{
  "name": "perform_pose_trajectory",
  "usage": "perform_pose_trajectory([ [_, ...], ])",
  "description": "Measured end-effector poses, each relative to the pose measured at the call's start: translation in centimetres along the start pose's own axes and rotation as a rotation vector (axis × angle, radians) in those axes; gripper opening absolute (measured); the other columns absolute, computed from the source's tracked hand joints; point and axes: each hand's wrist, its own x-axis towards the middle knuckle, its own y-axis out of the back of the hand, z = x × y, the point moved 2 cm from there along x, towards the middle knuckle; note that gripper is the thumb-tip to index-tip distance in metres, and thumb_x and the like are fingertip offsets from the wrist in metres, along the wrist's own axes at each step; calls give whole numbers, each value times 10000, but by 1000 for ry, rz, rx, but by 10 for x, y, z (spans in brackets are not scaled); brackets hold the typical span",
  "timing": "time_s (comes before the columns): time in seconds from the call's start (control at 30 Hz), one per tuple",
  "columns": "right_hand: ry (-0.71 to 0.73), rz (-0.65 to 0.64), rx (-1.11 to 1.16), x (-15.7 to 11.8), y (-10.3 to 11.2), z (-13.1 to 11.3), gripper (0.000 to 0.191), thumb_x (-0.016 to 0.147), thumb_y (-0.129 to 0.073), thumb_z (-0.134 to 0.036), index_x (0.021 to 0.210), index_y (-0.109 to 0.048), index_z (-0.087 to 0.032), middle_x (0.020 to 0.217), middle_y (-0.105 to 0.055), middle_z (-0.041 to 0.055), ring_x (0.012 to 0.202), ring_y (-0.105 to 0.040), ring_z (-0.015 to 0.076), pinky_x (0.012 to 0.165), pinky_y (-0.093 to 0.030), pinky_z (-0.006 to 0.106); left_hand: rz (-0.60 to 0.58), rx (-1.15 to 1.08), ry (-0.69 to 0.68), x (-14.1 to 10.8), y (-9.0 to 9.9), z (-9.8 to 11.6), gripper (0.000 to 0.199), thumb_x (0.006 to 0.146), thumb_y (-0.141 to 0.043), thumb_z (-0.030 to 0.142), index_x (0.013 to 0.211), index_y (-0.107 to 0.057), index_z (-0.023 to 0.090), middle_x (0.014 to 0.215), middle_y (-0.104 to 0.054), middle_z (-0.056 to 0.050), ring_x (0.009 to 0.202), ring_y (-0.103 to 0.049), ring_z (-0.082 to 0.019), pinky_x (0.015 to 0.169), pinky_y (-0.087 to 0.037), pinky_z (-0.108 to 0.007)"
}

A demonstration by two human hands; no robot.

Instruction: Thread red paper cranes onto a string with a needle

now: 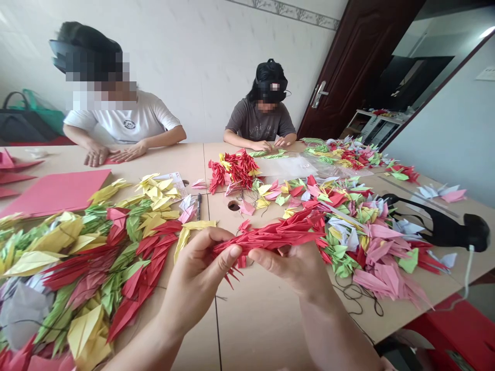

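A bundle of red folded paper cranes (270, 234), nested closely in a row, is stretched between my two hands above the table. My left hand (204, 263) pinches its left end, thumb on top and fingers behind. At the other end my right hand (294, 265) grips from below with the thumb on the near side; most of its fingers are hidden behind the paper. Thin red points hang down beside my left thumb. Left of my hands lies a heap of folded paper (77, 232) in yellow, green, red and pink.
More folded paper (371, 232) with dark cords covers the right side, near a black lamp-like object (444, 221). Red cranes (235, 170) are piled mid-table. Pink sheets (58, 190) lie at left. Two people (124, 118) sit opposite, hands on paper. A pen (199, 206) lies near the table seam.
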Motion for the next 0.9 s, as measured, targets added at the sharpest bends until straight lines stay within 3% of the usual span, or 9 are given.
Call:
perform_pose_trajectory([
  [0.2,-7,9,-14,-1,-2,-1,98,793,-710,-175,854,-693,-250,815,-701,-24,770,-677,155,669,-580,278,-37,-36,16,0,-3,1,137,870,-668,336,849,-642,203,703,-644,29,636,-569,-83,577,-480,-159],
  [0.33,-21,41,8,-2,-1,4,58,805,-707,-191,805,-681,-243,750,-683,-31,703,-664,142,631,-568,260,-84,-116,33,0,-5,-1,172,867,-667,370,856,-638,201,731,-651,22,667,-583,-81,608,-488,-153],
  [0.5,-72,172,26,1,6,7,77,780,-743,-258,780,-679,-215,727,-692,-8,680,-658,164,672,-572,305,-175,-430,237,0,-6,-6,310,920,-525,504,1027,-587,220,740,-668,-7,627,-613,-122,565,-536,-219],
  [0.57,-67,236,49,3,11,6,90,761,-757,-243,771,-672,-214,729,-688,-12,687,-653,162,692,-568,304,-193,-522,276,2,-4,-5,290,920,-542,475,1051,-592,222,793,-681,-23,674,-638,-142,568,-559,-237],
  [0.73,-28,323,158,5,21,6,100,734,-776,-206,780,-693,-235,743,-690,-25,702,-646,151,722,-563,297,-208,-559,264,7,0,-3,157,846,-691,220,996,-647,230,856,-671,8,683,-635,-85,651,-555,-184],
  [0.9,-26,312,241,6,25,10,92,738,-778,-212,768,-701,-252,708,-674,-34,649,-630,139,657,-563,281,-84,-380,110,7,6,-10,211,854,-686,178,1043,-680,271,863,-694,11,757,-656,-91,714,-564,-166],
])
